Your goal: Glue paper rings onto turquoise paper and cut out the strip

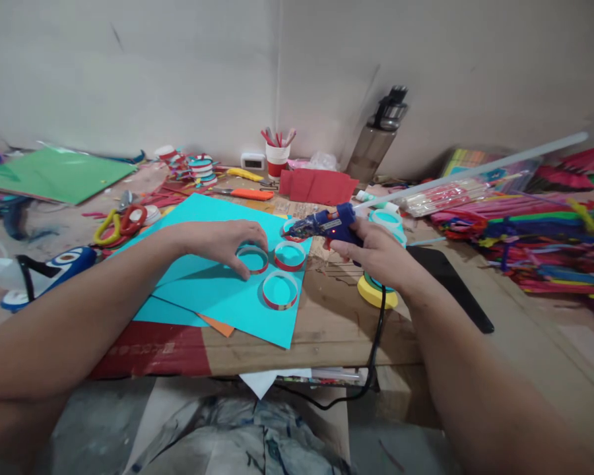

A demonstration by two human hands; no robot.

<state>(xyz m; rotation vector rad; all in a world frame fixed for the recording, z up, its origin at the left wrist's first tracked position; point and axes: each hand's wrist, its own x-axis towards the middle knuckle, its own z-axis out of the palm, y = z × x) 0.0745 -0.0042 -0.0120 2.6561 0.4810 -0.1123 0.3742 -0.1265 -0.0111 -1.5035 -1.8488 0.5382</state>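
Several red-and-white paper rings stand on a bright blue sheet point(228, 300). My left hand point(232, 244) has its thumb and fingers closed around the leftmost ring point(257, 269). To the right of it are a middle ring point(290, 266) and a front ring point(280, 305). In my right hand point(379, 254) is a dark blue glue gun point(339, 224), with a long clear glue stick point(475, 168) out of its back. The gun's nozzle is over another ring, which it partly hides, at the sheet's right side.
Scissors point(113, 227) and an orange cutter point(251, 194) lie behind and left. At the back stand a cup of pens point(278, 160) and a bottle point(373, 145). Colourful pipe cleaners point(549, 244) are heaped right. A black cable point(376, 343) hangs over the front edge.
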